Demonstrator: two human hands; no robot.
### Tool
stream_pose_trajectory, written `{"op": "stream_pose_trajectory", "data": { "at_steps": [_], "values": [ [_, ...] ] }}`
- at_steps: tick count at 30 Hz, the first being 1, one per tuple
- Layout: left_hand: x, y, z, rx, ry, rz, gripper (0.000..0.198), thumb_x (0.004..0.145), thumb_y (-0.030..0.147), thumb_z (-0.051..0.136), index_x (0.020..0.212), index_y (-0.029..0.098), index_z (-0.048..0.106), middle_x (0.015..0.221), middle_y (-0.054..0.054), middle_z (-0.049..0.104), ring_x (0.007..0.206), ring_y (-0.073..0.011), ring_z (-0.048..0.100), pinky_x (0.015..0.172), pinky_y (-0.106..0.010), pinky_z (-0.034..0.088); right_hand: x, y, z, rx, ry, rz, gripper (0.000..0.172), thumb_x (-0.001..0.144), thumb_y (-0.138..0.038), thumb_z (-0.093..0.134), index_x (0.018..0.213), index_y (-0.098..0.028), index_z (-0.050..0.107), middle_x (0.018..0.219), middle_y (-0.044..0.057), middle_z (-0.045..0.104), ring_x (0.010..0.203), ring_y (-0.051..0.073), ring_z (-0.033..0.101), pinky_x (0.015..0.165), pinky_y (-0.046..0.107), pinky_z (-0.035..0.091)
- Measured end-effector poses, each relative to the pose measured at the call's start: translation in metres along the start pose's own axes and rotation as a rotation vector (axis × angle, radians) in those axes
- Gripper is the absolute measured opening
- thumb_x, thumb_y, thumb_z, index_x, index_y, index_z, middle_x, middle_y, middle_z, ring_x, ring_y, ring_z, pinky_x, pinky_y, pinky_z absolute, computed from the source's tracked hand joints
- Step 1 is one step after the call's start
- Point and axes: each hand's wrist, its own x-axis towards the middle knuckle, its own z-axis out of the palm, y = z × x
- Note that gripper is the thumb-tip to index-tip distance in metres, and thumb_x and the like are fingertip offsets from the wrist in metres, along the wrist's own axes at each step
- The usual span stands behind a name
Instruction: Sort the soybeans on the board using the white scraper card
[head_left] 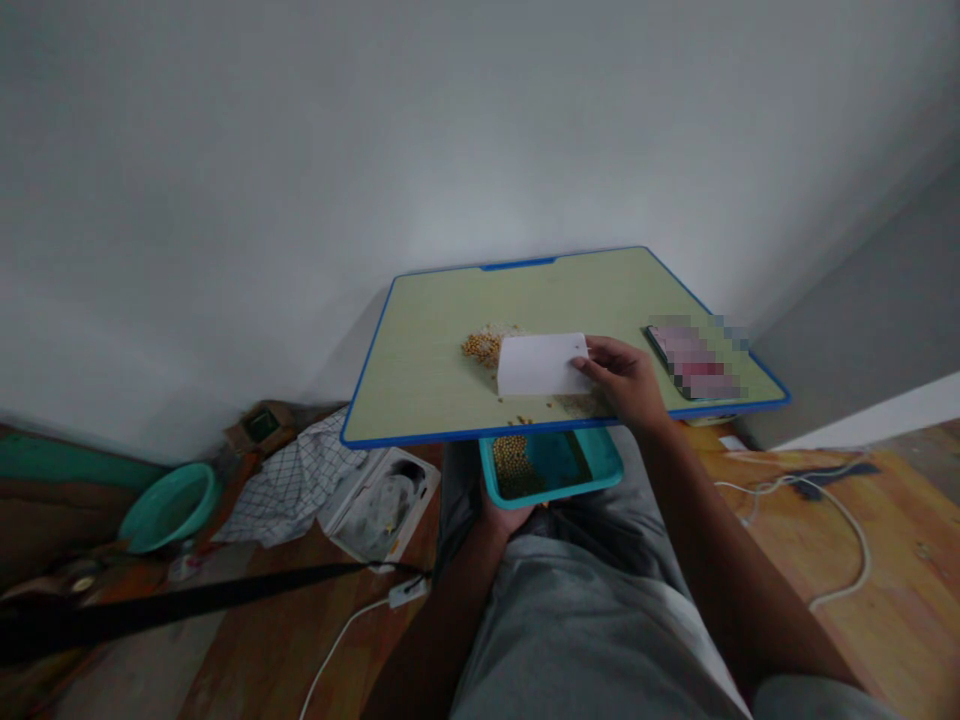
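My right hand (619,372) pinches the right end of a white card (541,365) above the light green tabletop (427,390). At the card's left edge lies a small heap of yellow-brown beans or kernels (482,347), with paler bits behind it. A few loose ones are near the table's front edge. Below that edge, my left hand (508,517) holds a teal plastic tray (611,465) from underneath, over my lap. More kernels (512,462) have gathered at the tray's left side. Most of my left fingers are hidden under the tray.
A blurred-out phone-like object (690,362) lies on the table's right side. To the left on the floor are a green basin (171,508), a checked cloth (289,485), an open white box (386,505) and a power strip (407,592). White cable (862,545) loops at right.
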Motion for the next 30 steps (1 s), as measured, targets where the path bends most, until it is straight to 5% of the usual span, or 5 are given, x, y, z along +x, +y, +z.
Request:
{"op": "stream_pose_trajectory", "data": {
  "at_steps": [13,22,30],
  "values": [
    [-0.006,0.002,0.012,-0.058,-0.048,-0.021,0.063,0.099,0.06,0.047,0.142,0.022,0.075,0.156,-0.02,0.069,0.153,-0.0448,0.053,0.119,-0.079,0.036,0.0,-0.002,0.0,0.026,-0.017,0.018,0.035,0.071,-0.043,0.098,0.101,-0.028,0.089,0.094,0.003,0.086,0.08,0.02,0.076,0.072,0.032,0.06],
    [-0.004,0.002,0.01,-0.061,-0.046,-0.002,0.062,0.1,0.064,0.047,0.134,0.022,0.079,0.159,-0.018,0.067,0.153,-0.0436,0.053,0.121,-0.074,0.037,-0.001,-0.003,0.0,0.028,-0.022,0.018,0.034,0.071,-0.045,0.098,0.1,-0.028,0.088,0.093,0.003,0.086,0.08,0.021,0.077,0.074,0.035,0.062],
    [-0.004,0.004,0.012,-0.034,-0.06,-0.019,0.052,0.101,0.051,0.049,0.135,0.024,0.078,0.154,-0.017,0.071,0.152,-0.0425,0.055,0.116,-0.077,0.041,-0.002,-0.007,0.001,0.049,-0.03,0.049,0.025,0.07,-0.036,0.094,0.091,-0.026,0.086,0.084,0.001,0.082,0.072,0.019,0.072,0.064,0.031,0.058]
  ]
}}
